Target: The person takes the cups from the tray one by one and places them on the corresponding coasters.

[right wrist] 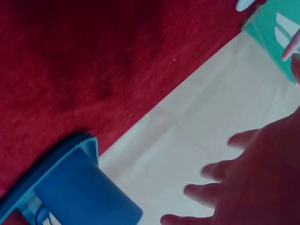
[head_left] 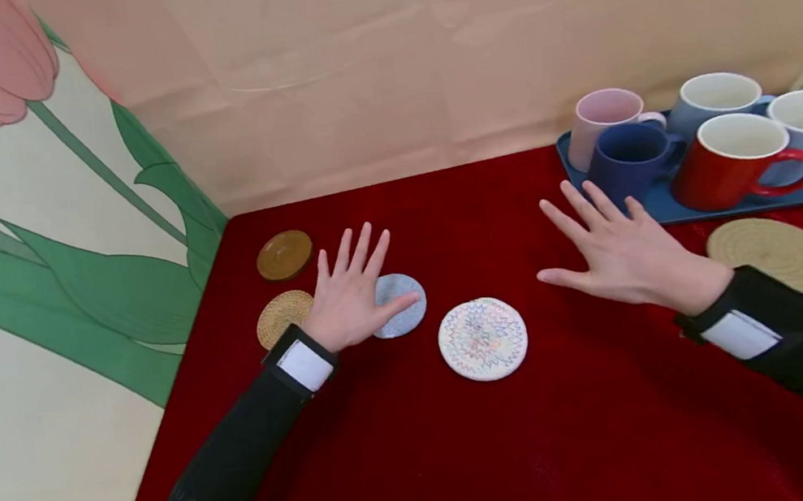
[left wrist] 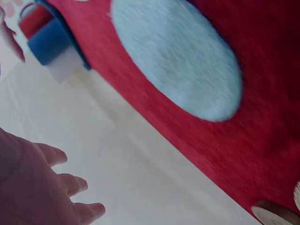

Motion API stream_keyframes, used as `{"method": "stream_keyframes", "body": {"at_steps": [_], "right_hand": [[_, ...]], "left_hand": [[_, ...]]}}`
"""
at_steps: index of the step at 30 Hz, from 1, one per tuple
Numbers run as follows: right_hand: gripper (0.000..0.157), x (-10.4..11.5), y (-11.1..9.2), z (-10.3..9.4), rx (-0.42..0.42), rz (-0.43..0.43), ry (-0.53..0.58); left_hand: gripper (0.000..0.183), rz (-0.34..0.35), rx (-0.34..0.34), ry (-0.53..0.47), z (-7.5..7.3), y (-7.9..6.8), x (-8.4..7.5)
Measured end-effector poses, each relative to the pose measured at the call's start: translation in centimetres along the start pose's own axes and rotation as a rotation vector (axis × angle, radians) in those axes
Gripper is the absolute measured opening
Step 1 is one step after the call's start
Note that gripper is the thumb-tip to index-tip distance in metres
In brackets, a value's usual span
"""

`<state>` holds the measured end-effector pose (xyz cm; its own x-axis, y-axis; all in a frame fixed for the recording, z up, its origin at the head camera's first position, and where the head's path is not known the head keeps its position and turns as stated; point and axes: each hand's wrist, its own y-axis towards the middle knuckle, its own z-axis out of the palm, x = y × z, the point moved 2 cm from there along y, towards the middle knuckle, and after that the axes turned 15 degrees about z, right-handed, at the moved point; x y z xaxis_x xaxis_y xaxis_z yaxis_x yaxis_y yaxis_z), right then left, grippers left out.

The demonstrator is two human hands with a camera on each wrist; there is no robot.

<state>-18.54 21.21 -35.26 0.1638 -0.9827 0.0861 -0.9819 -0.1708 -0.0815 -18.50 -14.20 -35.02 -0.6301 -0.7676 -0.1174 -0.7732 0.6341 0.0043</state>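
Note:
My left hand [head_left: 350,303] is spread with straight fingers above the left part of the table, holding nothing. It partly covers a light blue felt coaster [head_left: 403,316], and a woven straw coaster [head_left: 282,318] lies just left of it. The blue coaster [left wrist: 180,56] fills much of the left wrist view. My right hand [head_left: 619,260], fingers spread and holding nothing, is over the table in front of a blue tray [head_left: 705,206]. Its fingertips overlap the dark blue mug [head_left: 623,162] in the head view. Between the hands lies a white round coaster [head_left: 483,340] with coloured zigzag stitching.
A brown round coaster [head_left: 284,255] lies at the back left of the red cloth [head_left: 467,456]. On the tray stand several mugs, among them a pink mug [head_left: 589,120] and a red mug [head_left: 727,167]. A braided beige mat [head_left: 777,256] lies before the tray.

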Motion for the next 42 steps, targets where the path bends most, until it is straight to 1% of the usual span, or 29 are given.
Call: {"method": "stream_keyframes", "body": {"at_steps": [2,4,8,13,18,22,27,32,36,42], "right_hand": [[0.098,0.0,0.4,0.2,0.008,0.001,0.007],[0.098,0.2,0.9,0.4,0.021,0.003,0.016],[0.097,0.6,1.7,0.4,0.041,0.005,0.041],[0.096,1.2,2.6,0.5,0.065,0.009,0.091],[0.095,1.6,2.8,0.8,0.083,0.019,0.124],[0.093,1.6,2.6,1.0,0.103,0.038,0.135],[0.091,2.0,2.2,1.1,0.104,0.058,0.164],[0.089,2.9,2.0,0.9,0.086,0.020,0.149],[0.088,3.3,2.3,0.8,0.069,-0.010,0.112],[0.087,3.5,3.0,0.8,0.074,-0.026,0.078]], "left_hand": [[0.096,-0.030,0.016,0.007,0.1,0.3,1.1],[0.095,-0.073,0.032,0.006,0.2,0.7,2.7],[0.096,-0.180,0.055,-0.017,0.2,1.3,6.5],[0.097,-0.303,0.057,-0.080,0.3,1.6,10.9],[0.099,-0.427,0.057,-0.174,1.2,1.5,14.3],[0.101,-0.514,0.073,-0.207,2.3,1.2,16.6],[0.104,-0.592,0.078,-0.255,3.3,0.6,18.4],[0.105,-0.634,0.087,-0.280,3.9,0.0,19.5],[0.107,-0.631,0.092,-0.301,3.9,0.0,19.9],[0.111,-0.622,0.109,-0.336,3.8,0.4,20.4]]}}
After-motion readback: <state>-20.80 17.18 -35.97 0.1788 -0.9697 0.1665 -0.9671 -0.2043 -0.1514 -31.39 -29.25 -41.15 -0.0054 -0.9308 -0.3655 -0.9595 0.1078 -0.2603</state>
